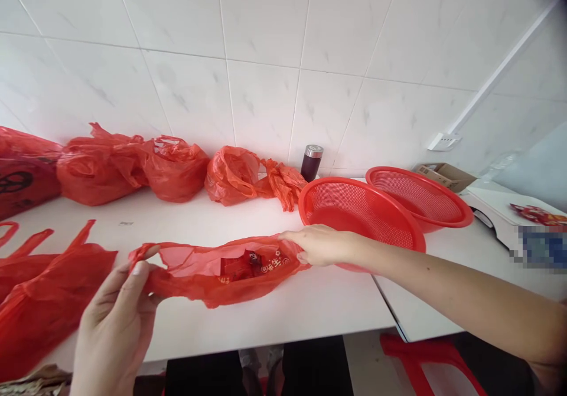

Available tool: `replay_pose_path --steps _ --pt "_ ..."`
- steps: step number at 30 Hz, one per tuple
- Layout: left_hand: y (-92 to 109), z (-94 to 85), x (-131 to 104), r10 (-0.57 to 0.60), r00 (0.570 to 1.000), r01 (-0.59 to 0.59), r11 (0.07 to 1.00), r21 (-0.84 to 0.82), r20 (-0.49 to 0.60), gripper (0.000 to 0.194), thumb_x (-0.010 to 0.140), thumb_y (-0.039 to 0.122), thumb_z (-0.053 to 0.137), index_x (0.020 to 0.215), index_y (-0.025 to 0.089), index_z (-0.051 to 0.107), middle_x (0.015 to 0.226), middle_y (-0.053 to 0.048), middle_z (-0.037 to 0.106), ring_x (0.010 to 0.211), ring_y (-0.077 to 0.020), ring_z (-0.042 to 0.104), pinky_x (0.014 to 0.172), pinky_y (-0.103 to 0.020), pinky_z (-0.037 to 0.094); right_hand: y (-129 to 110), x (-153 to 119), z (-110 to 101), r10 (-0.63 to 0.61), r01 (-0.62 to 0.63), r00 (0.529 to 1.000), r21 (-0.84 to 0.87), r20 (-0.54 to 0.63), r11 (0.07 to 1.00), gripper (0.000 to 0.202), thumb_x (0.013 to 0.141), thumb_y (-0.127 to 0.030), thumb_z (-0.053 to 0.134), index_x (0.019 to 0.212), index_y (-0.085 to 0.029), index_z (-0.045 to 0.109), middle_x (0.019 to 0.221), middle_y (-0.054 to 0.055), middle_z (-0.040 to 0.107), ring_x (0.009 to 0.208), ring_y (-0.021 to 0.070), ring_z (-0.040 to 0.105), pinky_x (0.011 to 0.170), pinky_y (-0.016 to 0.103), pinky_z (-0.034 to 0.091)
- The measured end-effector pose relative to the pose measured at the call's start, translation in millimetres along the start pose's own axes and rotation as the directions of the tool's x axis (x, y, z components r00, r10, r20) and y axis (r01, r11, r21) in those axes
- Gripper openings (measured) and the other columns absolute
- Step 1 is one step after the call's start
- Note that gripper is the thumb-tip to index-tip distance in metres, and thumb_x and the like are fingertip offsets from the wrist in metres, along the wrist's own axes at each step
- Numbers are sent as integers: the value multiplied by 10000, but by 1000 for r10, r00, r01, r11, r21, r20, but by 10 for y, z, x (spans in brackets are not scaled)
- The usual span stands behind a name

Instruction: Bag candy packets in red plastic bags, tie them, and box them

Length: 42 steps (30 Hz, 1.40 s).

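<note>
A red plastic bag (212, 293) is stretched sideways over the white table, its mouth facing up. My left hand (126, 307) pinches the bag's gathered left end between thumb and fingers. At the opposite end, my right hand (316, 245) grips the rim, with some fingertips hidden by the film. Inside lie small red packets (241, 266) with pale printed characters; how many cannot be made out. Just beyond my right hand stands a red plastic colander (349, 201), its wall perforated.
Several filled red bags (177, 172) line the tiled wall, near a dark thermos (312, 163). Another red bag (53, 290) lies at left. A second colander (419, 198), a cardboard box (445, 174) and a red stool (425, 360) are at right.
</note>
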<state>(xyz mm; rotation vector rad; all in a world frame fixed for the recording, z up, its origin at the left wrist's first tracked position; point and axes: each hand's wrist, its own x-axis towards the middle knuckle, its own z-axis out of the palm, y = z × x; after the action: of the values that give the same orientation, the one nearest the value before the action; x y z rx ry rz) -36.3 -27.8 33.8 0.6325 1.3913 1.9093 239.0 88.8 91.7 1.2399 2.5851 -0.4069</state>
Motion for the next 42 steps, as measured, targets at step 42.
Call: replay_pose_path --steps 42 --pt "775 1178 506 -366 508 -103 873 477 779 385 897 524 471 776 170 560 510 79 273 451 -78 274 542 -269 393 -345 285 -625 -159 599 775 632 -612 491 107 860 -243 581 938 -179 544 815 6 612 759 127 602 683 292 519"
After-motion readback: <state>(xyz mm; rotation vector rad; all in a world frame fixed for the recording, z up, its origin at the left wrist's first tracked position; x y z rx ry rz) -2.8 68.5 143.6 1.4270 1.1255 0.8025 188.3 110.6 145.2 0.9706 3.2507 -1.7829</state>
